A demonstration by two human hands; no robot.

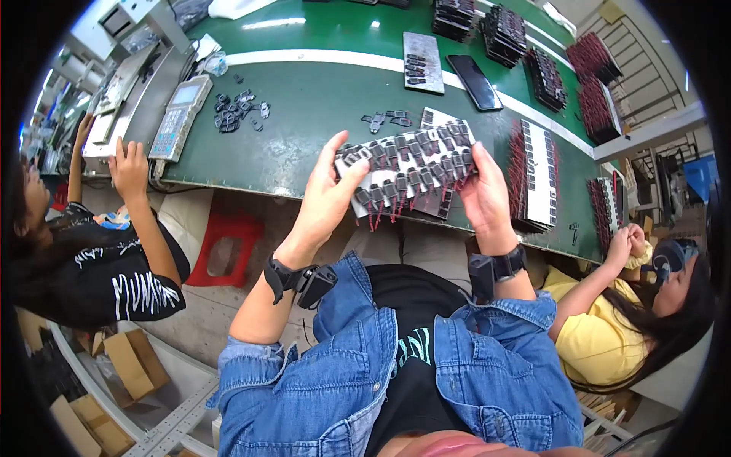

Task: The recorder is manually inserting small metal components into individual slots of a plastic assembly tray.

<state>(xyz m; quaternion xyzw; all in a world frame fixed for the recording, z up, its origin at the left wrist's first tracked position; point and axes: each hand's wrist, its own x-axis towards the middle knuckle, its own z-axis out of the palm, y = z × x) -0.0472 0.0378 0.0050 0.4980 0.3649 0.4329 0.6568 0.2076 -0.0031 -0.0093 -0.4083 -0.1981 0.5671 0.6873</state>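
Observation:
Between my two hands is a white board (412, 161) carrying rows of small black parts, with thin red wires hanging from its near edge. My left hand (327, 186) grips its left end, thumb over the top face. At the other end my right hand (487, 190) holds the board by its edge. It is raised above the near edge of the green table (304, 99). Behind it lie a few loose black parts (386, 119). Another strip of parts (435, 202) shows partly beneath the board, mostly hidden.
A grey metal plate (423, 62) with black parts and a dark phone (474, 81) lie farther back. Stacked wired boards (539, 171) stand right. Loose black parts (240, 110) and a keypad device (183, 114) are left. Co-workers sit left and right. A red stool (227, 247) stands below.

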